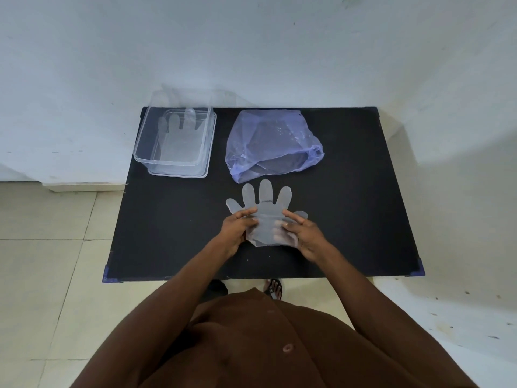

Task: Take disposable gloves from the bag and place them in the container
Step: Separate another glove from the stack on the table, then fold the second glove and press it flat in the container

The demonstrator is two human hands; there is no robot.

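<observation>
Nearest me, both hands are clamped on one clear disposable glove [264, 211] at the front middle of the black worktop [173, 233]. My left hand [237, 226] pinches the cuff's left edge and my right hand [300, 233] grips the right edge, its fingers showing through the film. The glove is spread out flat, its fingers pointing away from me, cuff slightly raised; I cannot tell whether it is one sheet or several stuck together.

Just beyond its fingertips lies the bluish plastic bag [272, 144], its mouth facing me. It looks slack, and I cannot tell if more gloves remain inside.

Far left, well apart from the bag, sits the clear container [174, 163], with at least one glove [179, 133] already lying flat in it.

So I judge the task partly done: this glove is out of the bag and has yet to go into the container.
</observation>
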